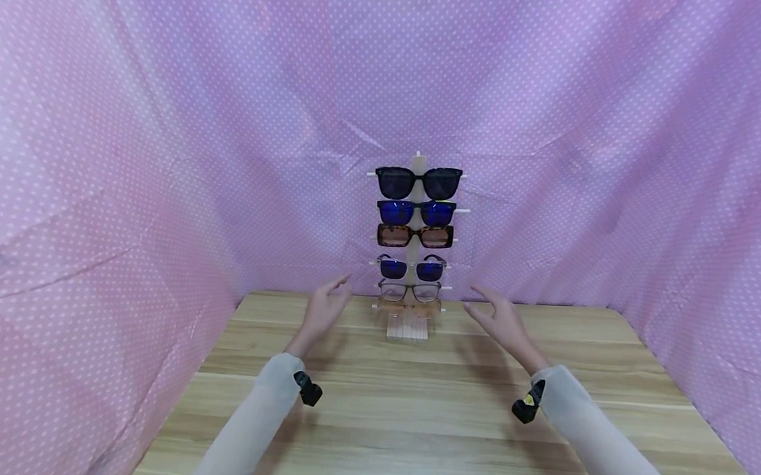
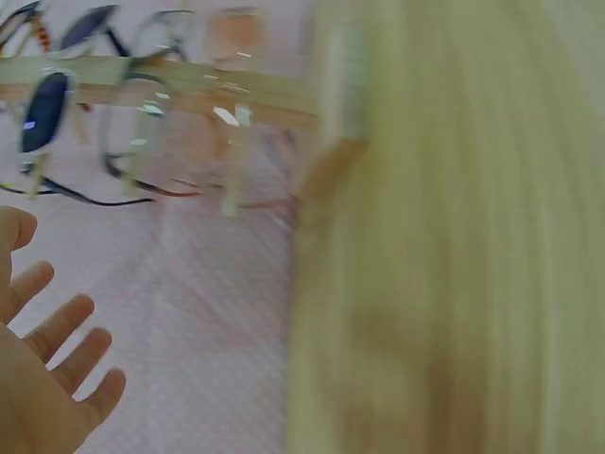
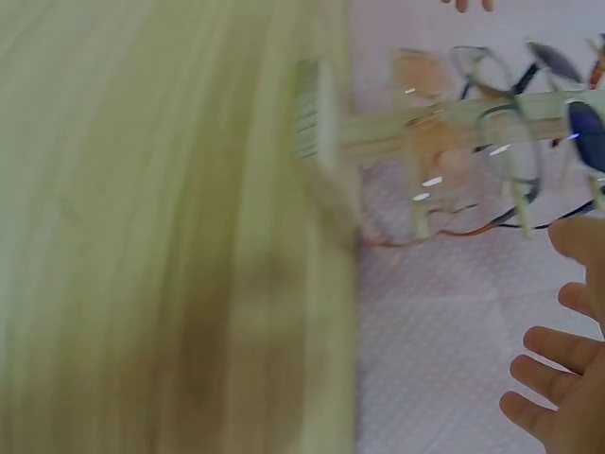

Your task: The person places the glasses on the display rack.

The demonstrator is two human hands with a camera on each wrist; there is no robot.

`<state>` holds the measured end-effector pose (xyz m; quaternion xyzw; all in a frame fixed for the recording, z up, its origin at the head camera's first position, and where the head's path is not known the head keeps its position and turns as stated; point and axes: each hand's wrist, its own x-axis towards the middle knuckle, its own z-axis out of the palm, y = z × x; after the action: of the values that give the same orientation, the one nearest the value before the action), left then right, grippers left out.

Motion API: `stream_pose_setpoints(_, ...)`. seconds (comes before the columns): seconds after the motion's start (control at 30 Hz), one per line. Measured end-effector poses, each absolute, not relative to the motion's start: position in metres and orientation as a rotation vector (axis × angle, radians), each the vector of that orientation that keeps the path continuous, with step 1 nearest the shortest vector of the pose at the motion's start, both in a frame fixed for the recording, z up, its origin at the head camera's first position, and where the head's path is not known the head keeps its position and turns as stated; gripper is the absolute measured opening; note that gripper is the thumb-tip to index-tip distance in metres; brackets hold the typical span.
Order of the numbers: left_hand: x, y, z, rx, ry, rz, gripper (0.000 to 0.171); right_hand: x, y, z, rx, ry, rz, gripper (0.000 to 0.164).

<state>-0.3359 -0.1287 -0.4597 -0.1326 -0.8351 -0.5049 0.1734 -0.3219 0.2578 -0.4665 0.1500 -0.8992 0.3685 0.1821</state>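
Note:
A wooden eyewear stand (image 1: 407, 327) stands upright near the table's back edge. From top to bottom it bears black sunglasses (image 1: 442, 184), blue-lensed sunglasses (image 1: 397, 212), tortoiseshell sunglasses (image 1: 394, 236), clear-framed sunglasses with dark blue lenses (image 1: 393, 269), thin-framed eyeglasses (image 1: 425, 293) and orange-tinted glasses (image 1: 391, 306). My left hand (image 1: 326, 310) hovers left of the lower rows, fingers spread and holding nothing, as the left wrist view also shows. On the other side my right hand (image 1: 500, 321) is held up the same way, apart from the stand, its thumb and fingers extended.
The wood-grain table (image 1: 405, 420) spreads in front of the stand. Pink dotted cloth (image 1: 297, 109) hangs behind it and along both sides. Short pegs (image 1: 462, 211) stick out sideways from the stand. Each wrist carries a small black camera (image 1: 310, 391).

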Motion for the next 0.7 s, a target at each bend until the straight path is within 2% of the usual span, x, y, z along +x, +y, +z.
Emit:
stream_pose_setpoints(0.23,-0.333,-0.132,-0.490,-0.437,-2.560,-1.035,0.058,-0.316,0.265,-0.491,0.485,-2.685,0.971,0.074)
stream_pose_setpoints(0.4,-0.330,-0.132,-0.502,-0.489,-2.647,-0.769,0.065,-0.312,0.268,-0.502,0.484,-2.753,0.871,0.078)
stream_pose_setpoints(0.7,-0.327,-0.132,-0.502,-0.496,-2.792,-0.625,0.068,-0.318,0.269,-0.509,0.496,-2.847,0.701,0.083)
